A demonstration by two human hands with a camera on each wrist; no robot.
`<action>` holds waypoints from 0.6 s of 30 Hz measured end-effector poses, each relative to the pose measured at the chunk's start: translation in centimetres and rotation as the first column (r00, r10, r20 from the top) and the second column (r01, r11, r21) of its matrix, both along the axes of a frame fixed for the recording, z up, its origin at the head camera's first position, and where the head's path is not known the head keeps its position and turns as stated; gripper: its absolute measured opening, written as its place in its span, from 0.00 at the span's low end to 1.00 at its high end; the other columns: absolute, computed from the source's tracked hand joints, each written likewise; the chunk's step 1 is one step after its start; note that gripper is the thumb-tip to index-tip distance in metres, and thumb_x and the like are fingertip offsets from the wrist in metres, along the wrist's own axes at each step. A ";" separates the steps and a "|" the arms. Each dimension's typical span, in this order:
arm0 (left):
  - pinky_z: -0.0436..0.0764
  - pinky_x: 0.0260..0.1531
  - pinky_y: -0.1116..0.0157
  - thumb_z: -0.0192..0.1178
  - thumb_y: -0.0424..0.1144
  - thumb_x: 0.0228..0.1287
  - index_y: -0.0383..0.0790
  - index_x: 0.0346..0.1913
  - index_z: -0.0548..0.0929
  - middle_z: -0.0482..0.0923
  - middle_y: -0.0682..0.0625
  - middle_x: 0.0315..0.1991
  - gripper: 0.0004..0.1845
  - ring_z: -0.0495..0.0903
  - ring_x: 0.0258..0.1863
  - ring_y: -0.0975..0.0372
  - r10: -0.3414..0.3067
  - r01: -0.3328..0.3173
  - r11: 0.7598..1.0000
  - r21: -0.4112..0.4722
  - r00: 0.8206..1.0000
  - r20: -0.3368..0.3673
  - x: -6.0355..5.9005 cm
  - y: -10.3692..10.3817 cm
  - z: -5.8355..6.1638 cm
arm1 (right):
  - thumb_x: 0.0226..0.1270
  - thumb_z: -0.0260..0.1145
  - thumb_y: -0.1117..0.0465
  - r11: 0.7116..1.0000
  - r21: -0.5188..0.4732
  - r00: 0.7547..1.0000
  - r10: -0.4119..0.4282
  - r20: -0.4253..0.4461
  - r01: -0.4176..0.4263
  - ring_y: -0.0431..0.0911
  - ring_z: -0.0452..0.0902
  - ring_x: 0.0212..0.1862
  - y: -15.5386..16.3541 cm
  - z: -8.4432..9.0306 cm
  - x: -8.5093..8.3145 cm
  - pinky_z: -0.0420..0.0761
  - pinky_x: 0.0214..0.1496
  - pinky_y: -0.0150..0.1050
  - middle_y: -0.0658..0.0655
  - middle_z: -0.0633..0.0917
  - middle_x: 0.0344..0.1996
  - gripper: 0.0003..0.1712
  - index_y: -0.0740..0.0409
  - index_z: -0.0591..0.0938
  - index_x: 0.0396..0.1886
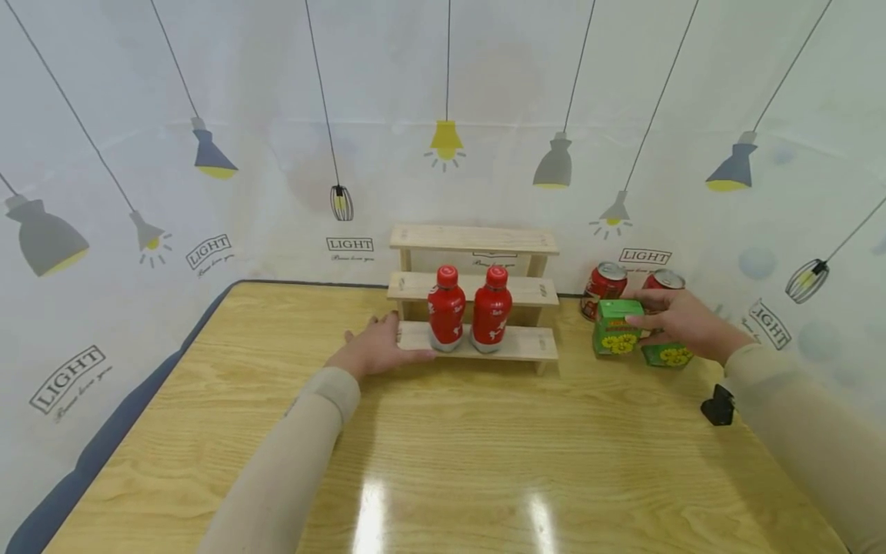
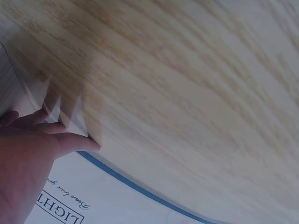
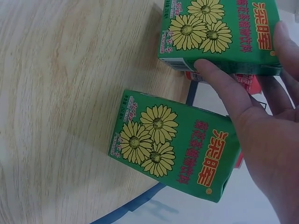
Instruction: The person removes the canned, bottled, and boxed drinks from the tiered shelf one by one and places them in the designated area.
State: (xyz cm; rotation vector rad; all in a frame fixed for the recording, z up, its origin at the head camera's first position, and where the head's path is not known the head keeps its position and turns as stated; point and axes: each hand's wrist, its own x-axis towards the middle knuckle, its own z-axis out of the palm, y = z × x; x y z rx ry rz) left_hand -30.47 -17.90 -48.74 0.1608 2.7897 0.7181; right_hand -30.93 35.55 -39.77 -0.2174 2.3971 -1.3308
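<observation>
Three-step wooden rack (image 1: 477, 288) standing at the far edge of the wooden table (image 1: 443, 462), taken here as the landmark. On its lowest step, two red bottles (image 1: 446, 309) (image 1: 491, 309) stand upright, side by side and nearly touching, leaving bare board at both ends of the step; the middle and top steps carry nothing. The left hand (image 1: 379, 348) lies flat with straight, spread fingers at the left end of the lowest step, fingertips on the board just beside the left bottle; the left wrist view shows the fingers (image 2: 70, 140) extended over the table near its blue-edged border. To the right of the rack, two green drink cartons (image 1: 615, 327) (image 1: 666, 354) printed with yellow flowers stand close together, with two red cans (image 1: 604, 290) (image 1: 664, 280) just behind them against the backdrop. The right hand (image 1: 681, 322) grips one carton (image 3: 219, 35), thumb on one face and fingers on the opposite face, while the other carton (image 3: 175, 144) stays on the table near the edge. A small black object (image 1: 717, 405) sits further right of the rack, nearer the viewer. In front of the rack the tabletop is open wood.
</observation>
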 end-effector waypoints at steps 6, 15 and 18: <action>0.38 0.75 0.19 0.54 0.98 0.30 0.45 0.86 0.52 0.58 0.45 0.86 0.83 0.46 0.88 0.40 0.000 0.000 1.000 0.016 1.000 0.007 0.1 0.0 0.1 | 0.77 0.70 0.50 0.998 0.070 0.999 0.003 -0.038 0.000 0.58 0.81 0.69 -0.4 -0.2 0.0 0.88 0.63 0.57 0.73 0.68 0.79 0.44 0.60 0.63 0.83; 0.40 0.75 0.19 0.53 0.98 0.30 0.45 0.86 0.52 0.58 0.44 0.86 0.83 0.46 0.88 0.40 0.001 -0.001 1.000 0.014 1.000 0.012 0.2 0.0 0.3 | 0.80 0.68 0.52 0.992 0.122 0.998 0.013 -0.055 -0.006 0.67 0.77 0.71 -0.6 -0.4 0.0 0.88 0.62 0.56 0.74 0.72 0.76 0.40 0.60 0.65 0.82; 0.39 0.75 0.19 0.53 0.98 0.29 0.44 0.86 0.52 0.58 0.43 0.86 0.84 0.46 0.88 0.40 0.000 0.000 1.000 0.015 1.000 0.011 0.2 0.0 0.4 | 0.80 0.67 0.55 0.985 0.171 0.996 0.029 -0.080 -0.015 0.65 0.79 0.69 -0.6 -0.2 -0.1 0.89 0.61 0.54 0.76 0.73 0.74 0.39 0.63 0.65 0.82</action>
